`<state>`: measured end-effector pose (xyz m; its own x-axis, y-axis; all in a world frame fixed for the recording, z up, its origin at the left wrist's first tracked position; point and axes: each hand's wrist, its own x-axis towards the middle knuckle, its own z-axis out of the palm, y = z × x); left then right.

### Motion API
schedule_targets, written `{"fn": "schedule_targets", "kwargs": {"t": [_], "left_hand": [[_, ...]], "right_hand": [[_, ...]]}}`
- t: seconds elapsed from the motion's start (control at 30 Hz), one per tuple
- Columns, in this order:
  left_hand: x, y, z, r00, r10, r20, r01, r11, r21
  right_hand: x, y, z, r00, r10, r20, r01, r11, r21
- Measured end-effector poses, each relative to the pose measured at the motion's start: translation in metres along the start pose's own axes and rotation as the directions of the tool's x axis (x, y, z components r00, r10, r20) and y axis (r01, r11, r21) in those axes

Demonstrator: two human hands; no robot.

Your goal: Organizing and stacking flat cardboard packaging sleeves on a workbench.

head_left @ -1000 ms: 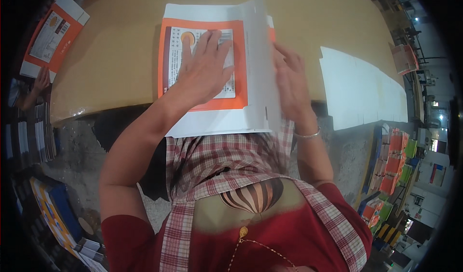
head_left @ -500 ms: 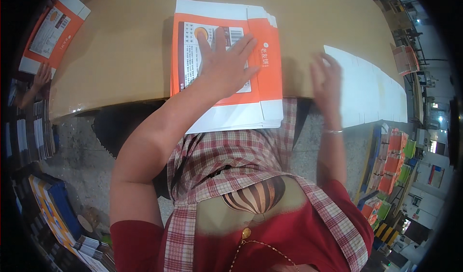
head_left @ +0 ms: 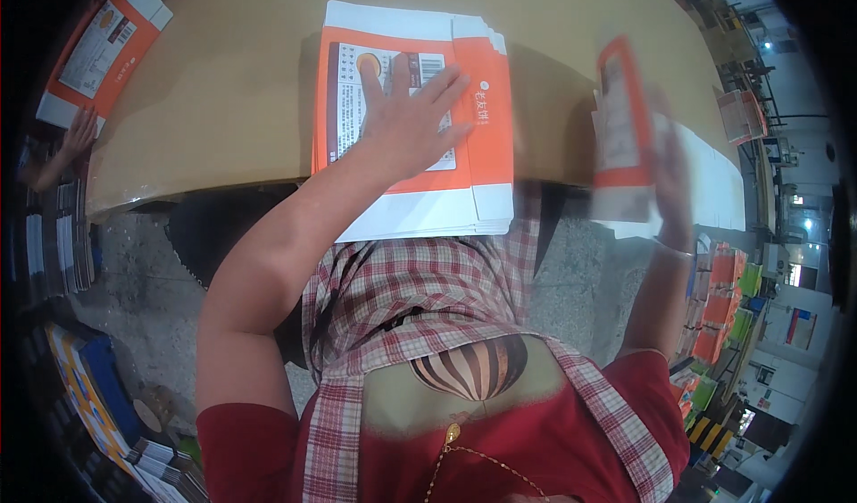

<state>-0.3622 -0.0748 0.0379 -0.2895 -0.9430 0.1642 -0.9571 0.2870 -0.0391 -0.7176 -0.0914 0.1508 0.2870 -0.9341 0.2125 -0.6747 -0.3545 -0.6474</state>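
Observation:
My left hand (head_left: 406, 128) lies flat with fingers spread on top of a stack of flat orange-and-white printed cartons (head_left: 486, 159). This stack overhangs the near table edge, above my lap. To the right, my right hand (head_left: 674, 168) is blurred by motion, at the right side of one raised, tilted flat carton (head_left: 622, 115). It seems to grip that carton, though its fingertips do not show clearly. Just behind and below the hand, a fanned pile of white sheets or cartons (head_left: 719, 177) lies white side up at the table's right end.
Another person's hand (head_left: 80, 133) rests by a similar orange carton (head_left: 98, 52) at the brown table's (head_left: 241, 83) far left. Stacked goods stand on both sides below the table, including a blue crate (head_left: 112, 378) at lower left and orange cartons (head_left: 719, 298) at right.
My right hand has moved right, and a flat carton with its orange face showing is now raised beside it. My left hand stays on the stack, which has shifted slightly.

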Motion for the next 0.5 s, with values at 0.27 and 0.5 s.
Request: {"fn": "schedule_targets", "kwargs": {"t": [0.27, 0.5], "left_hand": [[0.001, -0.026, -0.002, 0.937, -0.231, -0.262, -0.024, 0.707, -0.707], [0.006, -0.053, -0.010, 0.864, -0.500, 0.054, 0.016, -0.080, -0.997]], "right_hand": [[0.003, -0.082, 0.068, 0.990, -0.050, -0.133, 0.124, 0.755, 0.643], [-0.006, -0.073, 0.143, 0.989, -0.139, -0.047, 0.143, 0.986, 0.088]]}}
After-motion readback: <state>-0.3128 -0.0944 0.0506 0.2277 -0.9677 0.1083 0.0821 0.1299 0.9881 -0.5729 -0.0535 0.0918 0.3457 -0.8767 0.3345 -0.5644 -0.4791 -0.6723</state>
